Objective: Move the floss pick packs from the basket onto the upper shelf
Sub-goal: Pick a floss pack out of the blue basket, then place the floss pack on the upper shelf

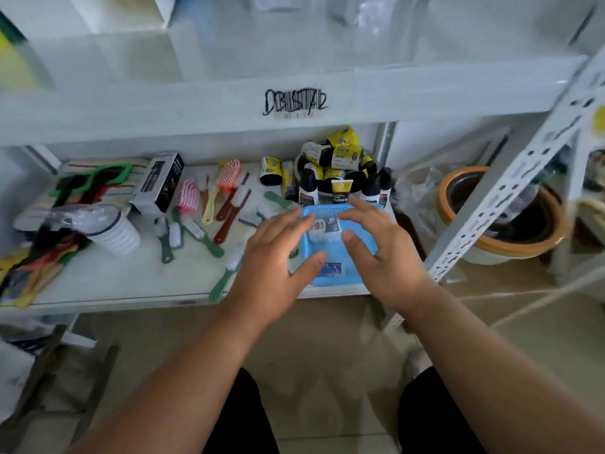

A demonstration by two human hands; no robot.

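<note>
Two white-and-blue floss pick packs [325,228] lie in the blue basket [366,247].

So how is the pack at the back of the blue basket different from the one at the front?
The back pack looks white and see-through with a round label; the front pack shows a blue label. The back pack lies between the fingers of the left hand and the right hand; the front pack lies lower, near the left thumb, partly hidden. The picture is too blurry to compare sizes. Both are in the blue basket on the lower shelf.
</note>
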